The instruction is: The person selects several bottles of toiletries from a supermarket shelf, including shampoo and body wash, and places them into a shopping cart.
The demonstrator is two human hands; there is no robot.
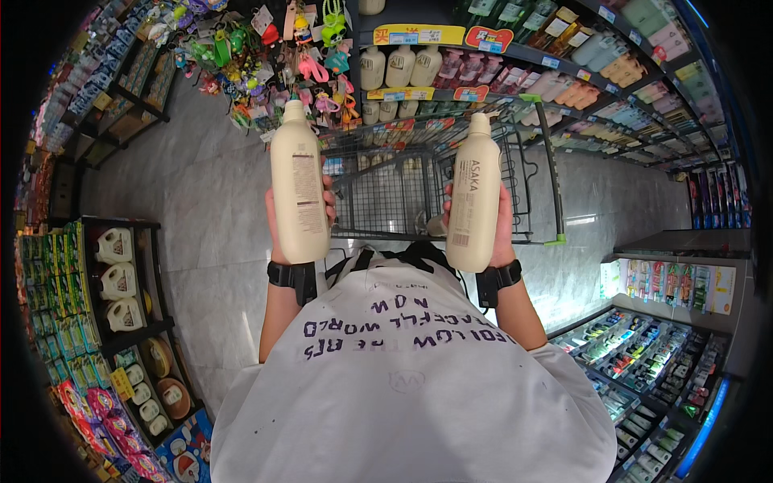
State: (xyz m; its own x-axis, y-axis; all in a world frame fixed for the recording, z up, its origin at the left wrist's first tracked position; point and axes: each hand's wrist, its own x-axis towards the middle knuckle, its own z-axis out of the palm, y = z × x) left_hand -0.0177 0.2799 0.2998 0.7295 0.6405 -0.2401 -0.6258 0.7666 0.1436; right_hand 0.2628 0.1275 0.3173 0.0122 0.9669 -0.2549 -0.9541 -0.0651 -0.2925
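Observation:
My left hand [329,202] grips a cream plastic pump bottle [299,193], its fingers wrapped around the far side. Small printed text covers the face of that bottle turned to me. A second cream pump bottle [474,208], marked ASAKA and bearing a barcode, is held in my right hand [503,223]. Both bottles stand roughly upright in the view, apart from each other, pump heads away from me. Behind and below them is a wire shopping cart [386,202] with a green-ended handle [549,175]. Much of each palm is hidden by its bottle.
Shelves of pump bottles [401,66] stand ahead, with price tags along their edges. Keychain charms [241,60] hang on a display at upper left. Detergent jugs [118,278] fill a rack on the left. At right is a rack of small packaged goods [640,356]. Grey tile floor [205,181] runs between.

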